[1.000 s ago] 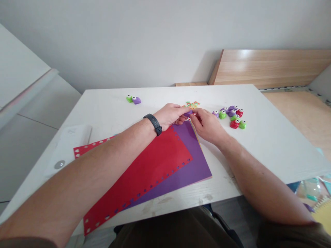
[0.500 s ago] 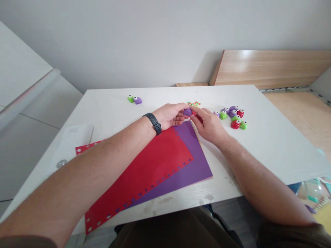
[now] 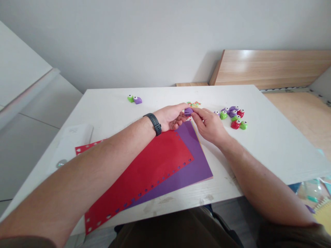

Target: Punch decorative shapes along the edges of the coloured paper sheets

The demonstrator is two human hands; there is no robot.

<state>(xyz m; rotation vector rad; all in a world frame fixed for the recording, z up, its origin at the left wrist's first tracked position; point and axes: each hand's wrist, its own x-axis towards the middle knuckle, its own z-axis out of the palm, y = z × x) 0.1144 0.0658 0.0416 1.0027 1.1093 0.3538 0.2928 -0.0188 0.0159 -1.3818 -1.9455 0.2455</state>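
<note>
Above the far edge of the paper, a small purple craft punch (image 3: pixel 188 112) is held between my two hands. My left hand (image 3: pixel 170 116), palm turned up, grips it from the left with thumb and fingertips. The fingers of my right hand (image 3: pixel 208 124) close on its right side. A slot shows in the punch. Beneath my hands lies a red sheet of paper (image 3: pixel 155 162) with small shapes punched along its borders. It rests on purple paper (image 3: pixel 198 162), with more sheets peeking out underneath. Just beyond the punch is a heap of small colourful paper cutouts (image 3: pixel 193 104).
Several red, green and purple punches with eyes (image 3: pixel 234 115) are grouped on the right of the white table (image 3: pixel 271 148). A green punch (image 3: pixel 130 99) and another purple punch (image 3: pixel 138 100) stand at the back left. A white box (image 3: pixel 69 137) lies left of the paper.
The purple punch has turned slightly in my fingers, so its slotted side shows more. My hands stay in nearly the same place.
</note>
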